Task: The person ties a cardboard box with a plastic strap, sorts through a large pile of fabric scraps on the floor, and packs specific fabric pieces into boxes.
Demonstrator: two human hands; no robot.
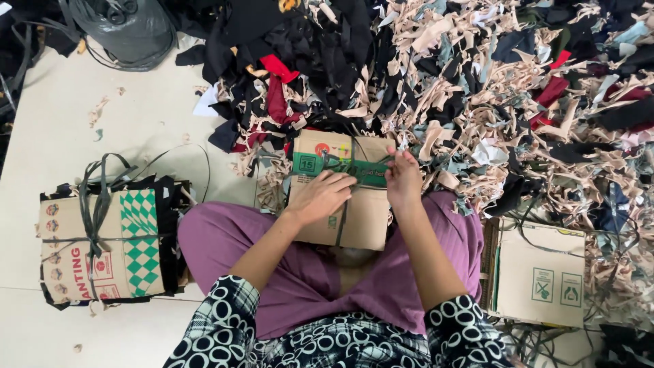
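Observation:
A brown cardboard bundle (361, 218) with a green printed band lies on my lap, between purple trouser legs. A thin dark strap (351, 153) runs across its top. My left hand (320, 196) lies flat on the cardboard, pressing it down. My right hand (403, 176) pinches the strap at the bundle's right upper edge. Black fabric shows under the cardboard's far edge.
A tied cardboard bundle (102, 242) with green checks sits on the floor to my left. Another cardboard piece (538, 276) lies at my right. A large heap of beige, black and red fabric scraps (477, 88) fills the far side. A grey bag (129, 31) stands at top left.

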